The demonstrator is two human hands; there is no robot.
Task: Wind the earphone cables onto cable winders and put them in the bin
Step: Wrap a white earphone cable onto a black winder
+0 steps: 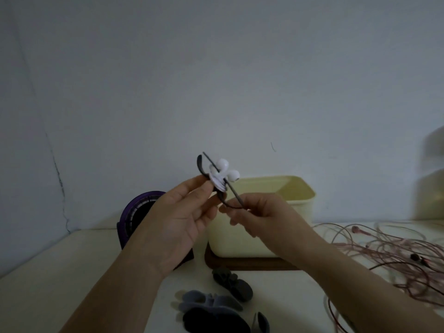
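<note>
A pale table (72, 260) meets a bare grey wall (216, 68) with a crack (58, 174) at the left. On it are a cream bin (295, 195) on a dark tray (240, 264), a purple stand (134, 212), spare winders (230, 282) in front, and tangled pink cables (384, 248) at the right. Above the bin, partly hiding it, the left hand (185, 212) and right hand (262, 212) both pinch a black winder (200, 162) wrapped with white earphones (222, 164).
</note>
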